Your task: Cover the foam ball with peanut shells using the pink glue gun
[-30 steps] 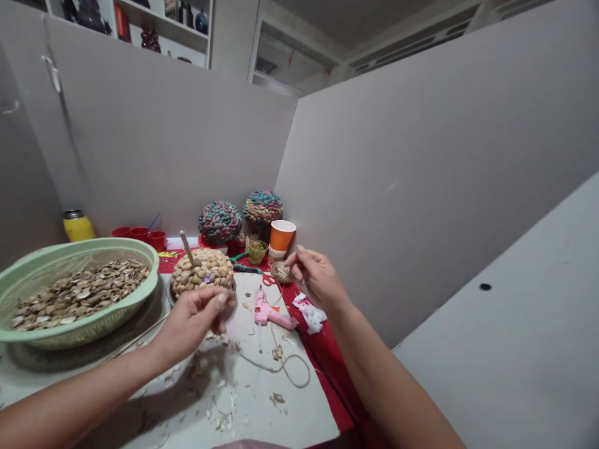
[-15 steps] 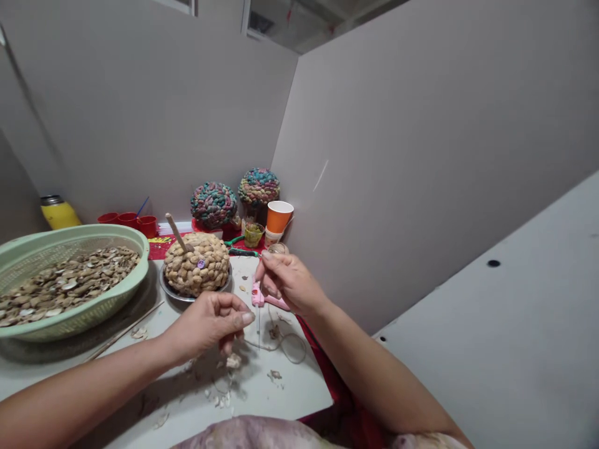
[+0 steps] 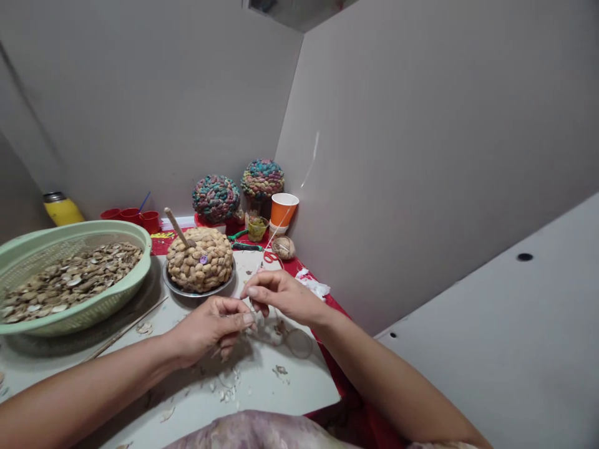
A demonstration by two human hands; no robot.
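Observation:
My left hand [image 3: 213,324] and my right hand [image 3: 276,296] meet fingertip to fingertip low over the white table [image 3: 262,386]. Both pinch a thin pale thread [image 3: 276,234] that runs up and back toward a ball of twine [image 3: 283,247] near the wall. Whatever small piece sits between the fingers is too small to name. Behind the hands a dome covered in peanut shells [image 3: 200,267] rests on a metal plate [image 3: 180,288], with a wooden stick [image 3: 175,227] poking out of its top.
A green colander [image 3: 116,299] full of shell pieces stands at the left. At the back are two coloured shell domes [image 3: 216,198], an orange paper cup [image 3: 283,209], red cups [image 3: 140,218], a yellow bottle [image 3: 63,209] and red scissors [image 3: 270,257]. Shell scraps and a twine loop [image 3: 299,343] litter the table.
My right hand dropped from near the orange cup down to my left hand, drawing the thread along. The pink tool seen earlier is now hidden behind my hands. The camera tilted down.

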